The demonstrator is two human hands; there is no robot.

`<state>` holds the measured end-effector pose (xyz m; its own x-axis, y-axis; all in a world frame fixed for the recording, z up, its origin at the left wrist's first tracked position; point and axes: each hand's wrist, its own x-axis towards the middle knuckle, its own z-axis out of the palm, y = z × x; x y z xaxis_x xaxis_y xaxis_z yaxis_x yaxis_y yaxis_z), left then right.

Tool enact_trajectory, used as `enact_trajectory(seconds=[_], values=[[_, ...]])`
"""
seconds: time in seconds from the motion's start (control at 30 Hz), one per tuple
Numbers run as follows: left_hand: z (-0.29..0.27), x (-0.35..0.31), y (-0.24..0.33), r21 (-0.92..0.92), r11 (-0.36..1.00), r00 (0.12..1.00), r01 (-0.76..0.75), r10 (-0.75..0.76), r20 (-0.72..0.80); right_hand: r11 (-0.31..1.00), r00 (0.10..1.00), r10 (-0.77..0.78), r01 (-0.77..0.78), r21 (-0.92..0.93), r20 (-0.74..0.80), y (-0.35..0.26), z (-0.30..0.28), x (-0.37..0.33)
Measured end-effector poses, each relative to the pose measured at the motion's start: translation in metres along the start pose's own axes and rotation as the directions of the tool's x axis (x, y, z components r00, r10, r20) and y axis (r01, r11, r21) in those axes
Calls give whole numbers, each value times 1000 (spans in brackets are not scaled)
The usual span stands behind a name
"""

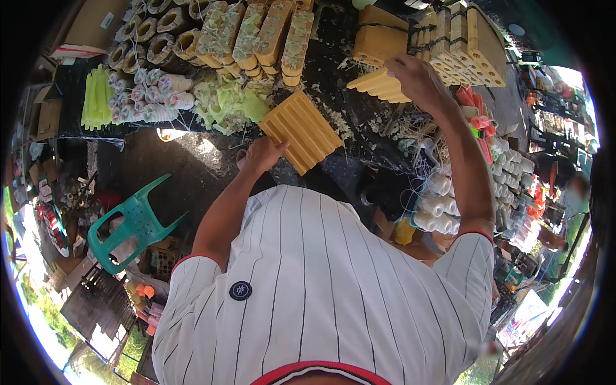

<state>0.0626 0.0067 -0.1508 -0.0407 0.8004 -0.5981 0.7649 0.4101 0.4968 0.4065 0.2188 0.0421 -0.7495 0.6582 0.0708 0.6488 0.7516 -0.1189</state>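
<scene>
A square wooden board with parallel grooves (307,130) is in my left hand (264,153), gripped by its lower left edge with the thumb lying on the grooved face. Farther off to the right, my right hand (414,77) has its fingers closed on the edge of a second grooved wooden board (378,86). That one lies low over the dark table, tilted, with its far part just in front of a wooden block (380,35) bound with a dark band. My right hand hides part of its right end.
Along the back of the dark table (327,58) stand several banded wooden blocks (298,45) with pale residue on top. Left are yellow-green strips (96,96), white-wrapped rolls (173,83) and shreds (224,99). White spools (439,205) sit right; a green plastic chair (138,221) stands left.
</scene>
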Motion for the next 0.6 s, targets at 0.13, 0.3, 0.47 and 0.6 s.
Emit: enact_trajectory(seconds=[0.13, 0.3, 0.47, 0.6], values=[[-24, -14, 77, 213, 938, 929, -274, 315, -193, 991, 992, -130, 130, -20, -5, 17, 4, -6], [-26, 60, 209, -40, 540, 441, -841, 639, -631, 956, 963, -269, 270, -118, 23, -13, -32, 22], [-31, 84, 230, -500, 387, 629, -775, 557, -543, 998, 830, -43, 12, -60, -556, -33, -29, 13], [-26, 76, 246, -722, 216, 721, -658, 458, -520, 993, 796, 116, -89, 75, -594, -58, 97, -27]])
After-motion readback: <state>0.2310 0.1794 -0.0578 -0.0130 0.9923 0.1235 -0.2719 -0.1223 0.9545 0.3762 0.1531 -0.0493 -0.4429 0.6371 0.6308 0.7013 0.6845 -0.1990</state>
